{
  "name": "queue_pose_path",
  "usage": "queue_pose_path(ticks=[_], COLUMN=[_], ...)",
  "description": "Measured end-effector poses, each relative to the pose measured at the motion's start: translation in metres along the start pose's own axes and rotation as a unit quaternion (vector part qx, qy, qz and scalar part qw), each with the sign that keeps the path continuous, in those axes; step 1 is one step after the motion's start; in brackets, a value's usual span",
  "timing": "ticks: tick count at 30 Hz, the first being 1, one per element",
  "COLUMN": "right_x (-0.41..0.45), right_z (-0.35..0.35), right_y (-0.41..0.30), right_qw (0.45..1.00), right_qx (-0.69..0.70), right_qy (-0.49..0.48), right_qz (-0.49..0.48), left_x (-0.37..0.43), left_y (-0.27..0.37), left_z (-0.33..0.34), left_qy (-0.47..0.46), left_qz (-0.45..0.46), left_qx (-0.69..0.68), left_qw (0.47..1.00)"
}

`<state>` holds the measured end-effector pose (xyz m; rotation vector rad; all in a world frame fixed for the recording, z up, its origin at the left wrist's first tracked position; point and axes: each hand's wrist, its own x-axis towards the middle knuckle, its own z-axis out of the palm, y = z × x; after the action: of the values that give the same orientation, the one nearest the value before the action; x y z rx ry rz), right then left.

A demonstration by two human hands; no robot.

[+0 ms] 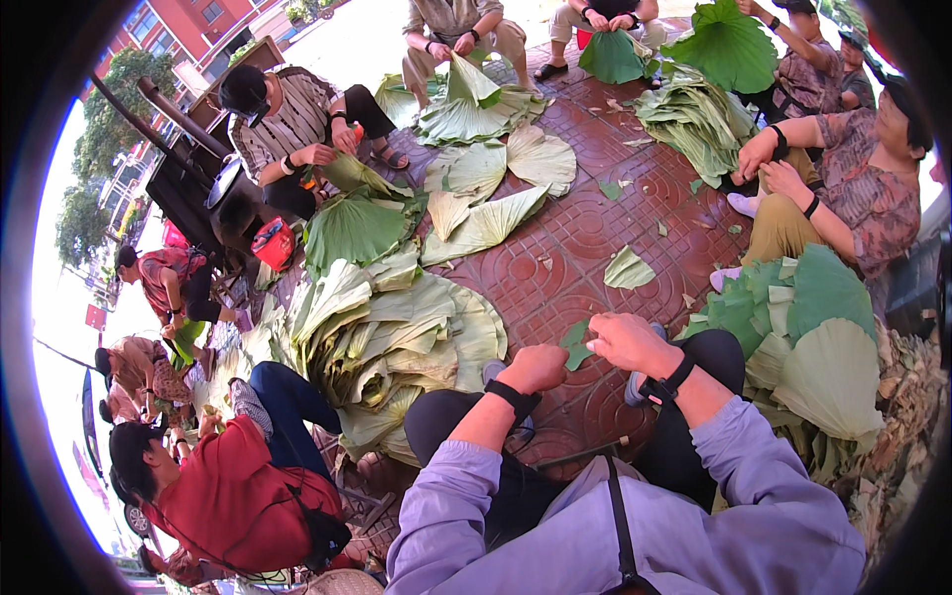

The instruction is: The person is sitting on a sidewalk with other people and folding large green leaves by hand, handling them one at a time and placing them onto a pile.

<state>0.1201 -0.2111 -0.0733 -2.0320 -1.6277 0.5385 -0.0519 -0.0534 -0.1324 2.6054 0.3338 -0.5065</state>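
Note:
My left hand (537, 369) is curled above my knee, just right of a large pile of pale, dried lotus leaves (416, 327). Level with it, my right hand (626, 341) is curled too, with its thumb towards the left hand. Between the two, a small green leaf piece (576, 346) shows; whether a hand touches it or it lies on the tiles below, I cannot tell. Neither hand's palm can be seen. At my right stands a stack of green and pale lotus leaves (833, 372).
Red patterned paving (550, 260) bears leaf scraps (628, 269). Several people sit around it handling leaves, one in a red top (230, 498) close at my left. Another leaf pile (692, 123) lies at the upper right. A red bucket (273, 244) stands at the left, and dry scraps (911, 416) are heaped at the right.

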Motion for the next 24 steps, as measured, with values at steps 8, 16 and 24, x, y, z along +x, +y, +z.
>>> queue_pose_path(ticks=[8,16,24], right_x=[-0.0001,0.0004,-0.0019], right_z=[0.0055,0.0072,0.0078], right_y=[0.0002,0.0021,0.0076], right_qw=[1.000,0.999,0.998], right_qx=[-0.007,-0.015,-0.028], right_qy=[-0.025,-0.037,-0.051], right_qz=[0.006,0.000,-0.006], left_x=[-0.0003,0.0002,0.0002], left_y=[-0.0014,-0.0023,-0.0025], left_z=[0.0052,0.0065,0.0034], left_qy=[-0.009,-0.001,-0.006], left_qz=[-0.010,0.004,-0.006], left_qx=[0.003,0.001,-0.001], left_qw=[1.000,1.000,1.000])
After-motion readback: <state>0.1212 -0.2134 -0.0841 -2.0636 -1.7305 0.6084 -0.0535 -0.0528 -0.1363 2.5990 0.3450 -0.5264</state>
